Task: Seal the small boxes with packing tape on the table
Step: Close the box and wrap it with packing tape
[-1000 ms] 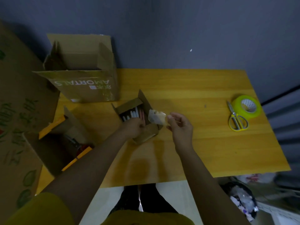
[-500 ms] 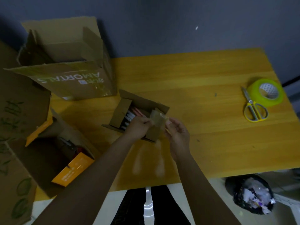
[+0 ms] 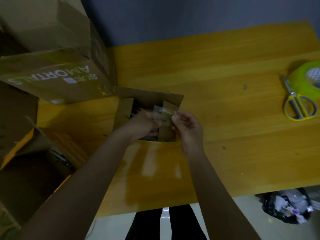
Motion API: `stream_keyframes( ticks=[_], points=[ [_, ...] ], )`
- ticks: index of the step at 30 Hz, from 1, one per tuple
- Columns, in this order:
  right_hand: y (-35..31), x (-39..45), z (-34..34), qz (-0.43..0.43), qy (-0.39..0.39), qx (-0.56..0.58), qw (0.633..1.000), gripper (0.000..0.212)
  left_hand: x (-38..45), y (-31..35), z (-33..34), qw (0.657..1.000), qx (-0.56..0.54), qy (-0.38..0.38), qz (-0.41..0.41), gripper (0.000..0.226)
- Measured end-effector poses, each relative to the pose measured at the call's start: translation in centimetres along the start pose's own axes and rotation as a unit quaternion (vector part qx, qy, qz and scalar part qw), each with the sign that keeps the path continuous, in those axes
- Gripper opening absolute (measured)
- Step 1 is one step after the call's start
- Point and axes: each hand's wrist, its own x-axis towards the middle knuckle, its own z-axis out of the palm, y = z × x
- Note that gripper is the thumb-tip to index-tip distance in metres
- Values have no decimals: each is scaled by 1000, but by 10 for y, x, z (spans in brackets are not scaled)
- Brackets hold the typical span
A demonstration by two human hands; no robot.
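A small brown cardboard box (image 3: 149, 97) stands open on the yellow wooden table (image 3: 225, 135), its flaps up and dark items inside. Over its right flap my two hands hold a short strip of clear packing tape (image 3: 162, 111). My left hand (image 3: 147, 122) pinches the strip's left end above the box opening. My right hand (image 3: 188, 129) pinches the right end between thumb and fingers. A green roll of packing tape (image 3: 306, 78) lies far right on the table, with yellow-handled scissors (image 3: 297, 106) beside it.
A large open carton printed AMORTALS (image 3: 57, 78) lies on its side at the back left. Another open carton (image 3: 22, 149) with orange flaps sits at the left edge. A black rubbish bag (image 3: 287, 208) rests on the floor, lower right.
The view has swung closer and down. The small box has turned so its flaps stand squarer to me. Both hands still hold the tape strip, now over the right flap.
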Motion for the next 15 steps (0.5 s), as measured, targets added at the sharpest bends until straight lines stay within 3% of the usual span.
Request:
stream_keyframes(
  ticks=[9, 15],
  points=[
    [8, 3, -1, -33, -1, -43, 999, 14, 4, -9, -2, 1000, -12, -2, 10, 34],
    [10, 4, -3, -19, -4, -51, 998, 12, -1, -8, -1, 999, -32, 6, -1, 8]
  ],
)
